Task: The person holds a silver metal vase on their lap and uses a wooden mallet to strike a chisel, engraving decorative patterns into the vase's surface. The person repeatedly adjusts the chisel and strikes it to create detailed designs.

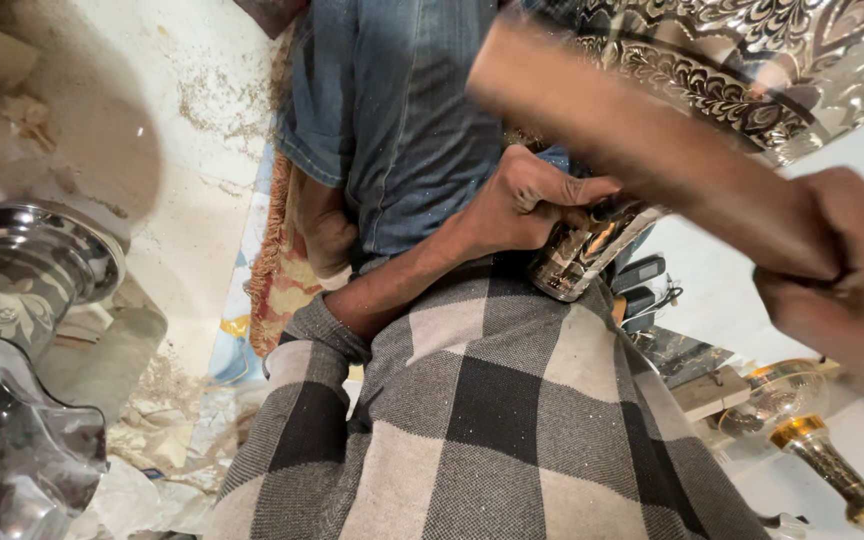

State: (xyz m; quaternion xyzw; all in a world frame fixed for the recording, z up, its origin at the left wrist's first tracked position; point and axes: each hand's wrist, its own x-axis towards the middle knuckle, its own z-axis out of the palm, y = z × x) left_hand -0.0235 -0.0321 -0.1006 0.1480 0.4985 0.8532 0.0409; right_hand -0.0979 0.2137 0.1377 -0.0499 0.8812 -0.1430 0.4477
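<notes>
My left hand (527,205) is squeezing the shiny silver metal piece with carved patterns (582,250) on my lap. My right hand (842,275), curled shut around a blurry brown wooden stick (632,130), is hanging farther away, above and right.

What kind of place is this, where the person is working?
Probably a small metalwork workshop, with the work done seated on the floor. The left hand grips an engraved metal piece, a shiny silver vase stands beside, a brass stand lies on the floor, and dust covers the ground.
</notes>
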